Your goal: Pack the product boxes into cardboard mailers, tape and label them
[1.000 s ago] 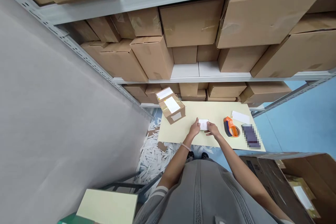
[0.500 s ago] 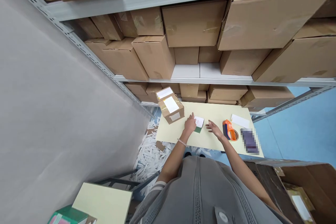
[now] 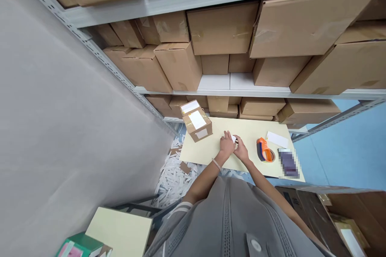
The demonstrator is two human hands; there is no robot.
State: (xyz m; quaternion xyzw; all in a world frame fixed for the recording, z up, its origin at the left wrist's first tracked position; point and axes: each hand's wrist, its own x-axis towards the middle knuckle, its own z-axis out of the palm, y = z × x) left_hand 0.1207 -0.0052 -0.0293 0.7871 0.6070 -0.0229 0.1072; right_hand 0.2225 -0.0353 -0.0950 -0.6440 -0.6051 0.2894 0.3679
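Both hands close around a small white box [image 3: 233,139] over the middle of the cream table [image 3: 208,152]. My left hand [image 3: 227,144] covers its left side and most of its top. From the other side, the curled fingers of my right hand [image 3: 241,150] grip its right edge. Only a small white patch of the box shows between the fingers; its green side is hidden now. Left of my hands, two taped brown cartons with white labels, a larger one [image 3: 199,128] and a smaller one [image 3: 189,107], sit at the table's back left.
An orange tape dispenser [image 3: 263,150] lies right of my hands, near a white slip [image 3: 277,139] and a blurred dark item [image 3: 288,163]. Shelves of cartons [image 3: 223,28] rise behind. Paper shreds [image 3: 173,178] cover the floor at left; an open carton [image 3: 356,204] stands lower right.
My right hand has moved left to the small box and closed on it. My left hand has shifted right and now covers the box, which has moved slightly right.
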